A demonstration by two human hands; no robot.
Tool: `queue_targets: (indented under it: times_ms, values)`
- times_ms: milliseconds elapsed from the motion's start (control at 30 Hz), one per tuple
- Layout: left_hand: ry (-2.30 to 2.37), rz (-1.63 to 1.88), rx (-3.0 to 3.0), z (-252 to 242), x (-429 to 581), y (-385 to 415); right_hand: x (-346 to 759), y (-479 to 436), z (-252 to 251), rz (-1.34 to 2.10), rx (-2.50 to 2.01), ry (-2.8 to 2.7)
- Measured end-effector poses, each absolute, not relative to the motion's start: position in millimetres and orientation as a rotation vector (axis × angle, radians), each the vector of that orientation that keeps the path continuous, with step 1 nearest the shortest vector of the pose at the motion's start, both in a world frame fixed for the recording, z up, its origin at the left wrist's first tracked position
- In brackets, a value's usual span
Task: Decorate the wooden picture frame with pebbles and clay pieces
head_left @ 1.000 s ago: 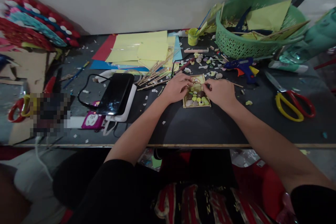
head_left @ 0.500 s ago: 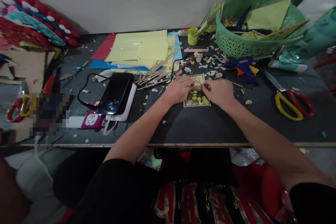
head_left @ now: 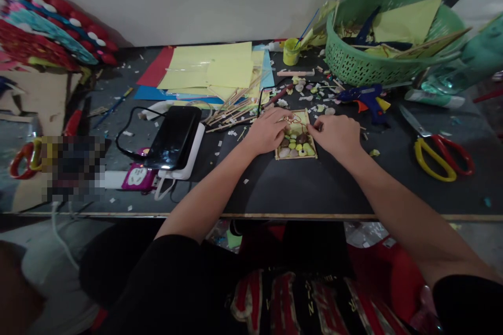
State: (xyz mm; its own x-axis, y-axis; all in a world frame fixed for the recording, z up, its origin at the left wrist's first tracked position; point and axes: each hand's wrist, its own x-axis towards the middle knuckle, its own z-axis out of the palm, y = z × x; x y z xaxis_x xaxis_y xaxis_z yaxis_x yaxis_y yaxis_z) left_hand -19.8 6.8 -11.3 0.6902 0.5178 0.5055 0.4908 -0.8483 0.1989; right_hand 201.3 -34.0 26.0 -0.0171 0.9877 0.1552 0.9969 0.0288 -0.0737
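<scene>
A small stick-framed picture [head_left: 296, 154] lies flat on the dark table, with several green, brown and pale pebbles in its lower half and a thin red-brown string [head_left: 297, 121] on the yellow upper part. My left hand [head_left: 268, 130] rests over its left edge, fingers bent and reaching onto the yellow part; whatever its fingertips pinch is too small to make out. At the right edge is my right hand [head_left: 337, 135], thumb and forefinger close together beside the end of the string. Whether it grips the string is unclear.
Behind the frame lie thin sticks [head_left: 236, 110], yellow paper [head_left: 212, 65] and scattered scraps. A green basket [head_left: 373, 68], a blue glue gun [head_left: 363, 98] and scissors [head_left: 436, 152] are at the right. A phone [head_left: 175, 136] with cables lies left.
My right hand has moved slightly right, off the picture's middle to its right edge, uncovering more string and pebbles. My left hand has stayed almost in place.
</scene>
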Motion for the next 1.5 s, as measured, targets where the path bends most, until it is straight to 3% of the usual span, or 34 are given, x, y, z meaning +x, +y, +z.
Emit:
queue_targets:
  times_ms: [600, 1500]
  values:
    - [0.827, 0.733, 2.713, -15.0, -25.8, 18.0, 196.9, -35.5, 26.0, 0.002, -2.115, -2.186]
    - [0.811, 0.934, 2.736, -11.6, -29.1, 15.3, 195.0, -34.7, 25.4, 0.036, -2.089, -2.173]
